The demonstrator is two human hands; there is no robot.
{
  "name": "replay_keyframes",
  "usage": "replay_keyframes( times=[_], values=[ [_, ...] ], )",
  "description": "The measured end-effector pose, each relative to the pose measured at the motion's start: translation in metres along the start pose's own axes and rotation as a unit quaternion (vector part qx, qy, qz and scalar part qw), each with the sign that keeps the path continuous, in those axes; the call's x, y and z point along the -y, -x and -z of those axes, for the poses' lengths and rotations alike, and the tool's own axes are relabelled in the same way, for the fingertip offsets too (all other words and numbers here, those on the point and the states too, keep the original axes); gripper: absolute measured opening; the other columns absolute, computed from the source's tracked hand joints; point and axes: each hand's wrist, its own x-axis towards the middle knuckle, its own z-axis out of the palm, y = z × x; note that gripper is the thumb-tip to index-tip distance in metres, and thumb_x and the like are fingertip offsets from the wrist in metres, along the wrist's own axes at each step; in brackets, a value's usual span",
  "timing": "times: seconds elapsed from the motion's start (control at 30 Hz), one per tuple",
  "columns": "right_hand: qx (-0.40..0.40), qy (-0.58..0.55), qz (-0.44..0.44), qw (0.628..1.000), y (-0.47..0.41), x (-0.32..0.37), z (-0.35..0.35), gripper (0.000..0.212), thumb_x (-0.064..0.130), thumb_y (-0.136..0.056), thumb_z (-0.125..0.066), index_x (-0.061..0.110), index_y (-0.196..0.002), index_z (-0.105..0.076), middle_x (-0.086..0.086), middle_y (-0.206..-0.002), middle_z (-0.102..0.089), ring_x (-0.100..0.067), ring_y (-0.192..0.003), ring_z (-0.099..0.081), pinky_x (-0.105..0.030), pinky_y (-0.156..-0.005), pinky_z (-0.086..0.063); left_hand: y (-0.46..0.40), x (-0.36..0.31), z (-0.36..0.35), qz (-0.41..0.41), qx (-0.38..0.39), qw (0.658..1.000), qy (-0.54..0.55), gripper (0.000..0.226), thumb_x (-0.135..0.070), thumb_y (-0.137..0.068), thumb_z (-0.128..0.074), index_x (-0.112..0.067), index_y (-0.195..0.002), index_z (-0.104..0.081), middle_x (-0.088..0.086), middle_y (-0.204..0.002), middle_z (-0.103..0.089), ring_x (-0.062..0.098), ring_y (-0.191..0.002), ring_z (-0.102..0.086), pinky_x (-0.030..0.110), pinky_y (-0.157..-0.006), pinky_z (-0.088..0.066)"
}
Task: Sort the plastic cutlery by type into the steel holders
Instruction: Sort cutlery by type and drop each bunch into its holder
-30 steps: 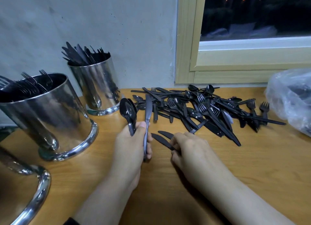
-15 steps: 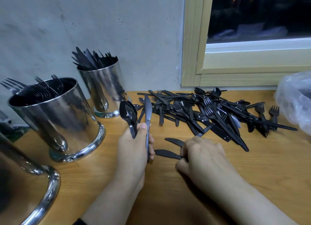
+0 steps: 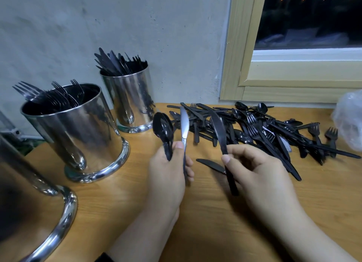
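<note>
While the pile (image 3: 260, 130) waits on the bench (image 3: 235, 212), both hands carry cutlery and the knife holder (image 3: 129, 99) sits far-left by the wall.

Fork holder (image 3: 76, 128) is nearer-left. Left hand (image 3: 168, 173) grips spoons (image 3: 163, 130) and a knife (image 3: 184, 126), handles down, heads up. Right hand (image 3: 252, 167) pinches a second knife (image 3: 219, 132), long axis near upright, blade up and tipped left. Judgement: the left hand is nearer the knife holder, so handing over looks shorter. A loose knife (image 3: 210, 164) lies flat between the hands.
</note>
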Motion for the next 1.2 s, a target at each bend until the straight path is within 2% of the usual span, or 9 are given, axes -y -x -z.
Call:
replay_keyframes(
  times=[0.1,0.3,0.43,0.53,0.67,0.77,0.83,0.97,1.2],
  values=[
    [0.046,-0.089,-0.037,0.994,0.004,0.003,-0.003,0.007,0.023,-0.09,-0.071,0.024,-0.085,-0.076,-0.001,-0.075,-0.071,-0.02,-0.073,-0.065,-0.03,-0.068,-0.052,0.009,0.003,-0.004,-0.008,0.074,0.996,-0.042,0.025,-0.027,-0.106,-0.052,-0.013,-0.09,-0.067,0.009,-0.07,-0.068,0.023,-0.057,-0.065,0.035,-0.058,-0.057],
    [0.029,-0.135,-0.059,0.989,0.005,0.005,-0.007,0.007,0.016,-0.091,-0.07,0.015,-0.086,-0.076,-0.002,-0.068,-0.073,-0.005,-0.06,-0.067,-0.013,-0.059,-0.05,0.02,-0.001,-0.011,0.015,0.15,0.987,-0.053,0.018,-0.025,-0.104,-0.056,-0.018,-0.095,-0.07,0.007,-0.074,-0.074,0.024,-0.057,-0.07,0.035,-0.056,-0.06],
    [0.007,-0.13,-0.055,0.99,0.0,-0.001,-0.004,0.009,0.018,-0.089,-0.073,0.016,-0.081,-0.075,-0.004,-0.064,-0.07,-0.005,-0.057,-0.062,-0.021,-0.061,-0.051,0.019,0.001,-0.01,0.012,0.195,0.977,-0.082,0.021,-0.03,-0.104,-0.057,-0.019,-0.094,-0.072,0.009,-0.066,-0.07,0.021,-0.053,-0.063,0.029,-0.055,-0.053],
    [0.003,-0.079,-0.046,0.996,-0.005,-0.007,-0.002,0.008,0.025,-0.085,-0.076,0.02,-0.079,-0.074,0.004,-0.064,-0.07,-0.002,-0.059,-0.059,-0.014,-0.059,-0.045,0.018,0.004,-0.009,0.022,0.23,0.969,-0.089,0.018,-0.029,-0.102,-0.06,-0.022,-0.09,-0.071,0.009,-0.07,-0.069,0.019,-0.055,-0.056,0.03,-0.055,-0.047],
    [-0.005,0.073,-0.013,0.997,-0.013,-0.018,0.009,0.011,0.035,-0.085,-0.076,0.029,-0.089,-0.069,0.008,-0.074,-0.065,-0.001,-0.07,-0.057,-0.012,-0.062,-0.042,0.011,0.007,-0.004,0.033,0.161,0.984,-0.073,0.019,-0.028,-0.103,-0.058,-0.018,-0.09,-0.068,0.005,-0.067,-0.062,0.018,-0.059,-0.053,0.033,-0.059,-0.047],
    [0.074,0.264,0.002,0.962,-0.016,-0.024,0.02,0.021,0.05,-0.087,-0.069,0.033,-0.097,-0.064,0.016,-0.092,-0.058,0.002,-0.082,-0.054,-0.009,-0.065,-0.037,0.005,0.006,-0.001,0.039,0.076,0.996,-0.011,0.014,-0.022,-0.104,-0.057,-0.015,-0.098,-0.068,0.001,-0.071,-0.064,0.017,-0.057,-0.052,0.032,-0.051,-0.043],
    [0.12,0.323,-0.002,0.939,-0.015,-0.025,0.019,0.024,0.053,-0.088,-0.067,0.035,-0.102,-0.061,0.017,-0.099,-0.054,-0.002,-0.091,-0.054,-0.016,-0.075,-0.042,0.004,0.004,-0.001,0.044,0.04,0.998,0.022,0.012,-0.02,-0.104,-0.056,-0.017,-0.101,-0.067,0.0,-0.075,-0.066,0.014,-0.052,-0.048,0.029,-0.046,-0.039],
    [0.13,0.326,-0.004,0.936,-0.013,-0.019,0.015,0.014,0.045,-0.092,-0.066,0.032,-0.09,-0.062,0.014,-0.097,-0.057,-0.008,-0.097,-0.055,-0.03,-0.09,-0.046,0.004,0.003,-0.002,0.047,0.027,0.997,0.048,0.012,-0.017,-0.106,-0.052,-0.016,-0.105,-0.064,0.001,-0.077,-0.068,0.01,-0.047,-0.039,0.025,-0.043,-0.031],
    [0.148,0.32,-0.001,0.936,-0.011,-0.014,0.011,0.011,0.029,-0.091,-0.064,0.029,-0.081,-0.059,0.011,-0.097,-0.059,-0.005,-0.097,-0.053,-0.023,-0.088,-0.045,0.004,0.004,-0.001,0.038,0.018,0.998,0.056,0.016,-0.024,-0.106,-0.052,-0.017,-0.107,-0.067,0.001,-0.075,-0.068,0.009,-0.046,-0.038,0.022,-0.042,-0.031]
  ],
)
